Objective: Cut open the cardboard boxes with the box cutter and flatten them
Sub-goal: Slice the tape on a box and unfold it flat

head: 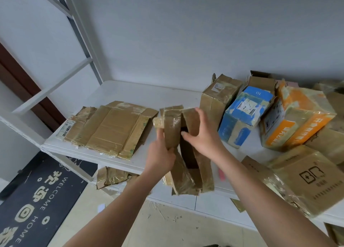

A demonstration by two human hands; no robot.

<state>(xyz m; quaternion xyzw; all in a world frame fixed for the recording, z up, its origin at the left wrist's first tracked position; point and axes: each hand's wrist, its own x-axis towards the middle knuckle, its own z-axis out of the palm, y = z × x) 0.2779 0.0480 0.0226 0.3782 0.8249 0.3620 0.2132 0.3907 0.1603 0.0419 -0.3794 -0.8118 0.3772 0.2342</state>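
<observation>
Left grip [161,153] curled round one wall of a brown, tape-wrapped cardboard box [183,153], cut open and held up over the front edge of the white shelf [130,164]; right grip [202,135] pinching the opposite flap, thumb inside the opening. Flattened brown cardboard sheets [111,129] stacked left of both grips on the shelf. Right of them, a blue box marked "10" [245,112], an orange-and-white box [296,120] and a brown carton printed "BR" [305,179]. Below, a black doormat reading "WELCOME HOME" [42,196].

Flattened cardboard [109,129] lies on the shelf [149,95] at centre left; unopened boxes [260,114] crowd the right, a doormat [37,200] lower left.
</observation>
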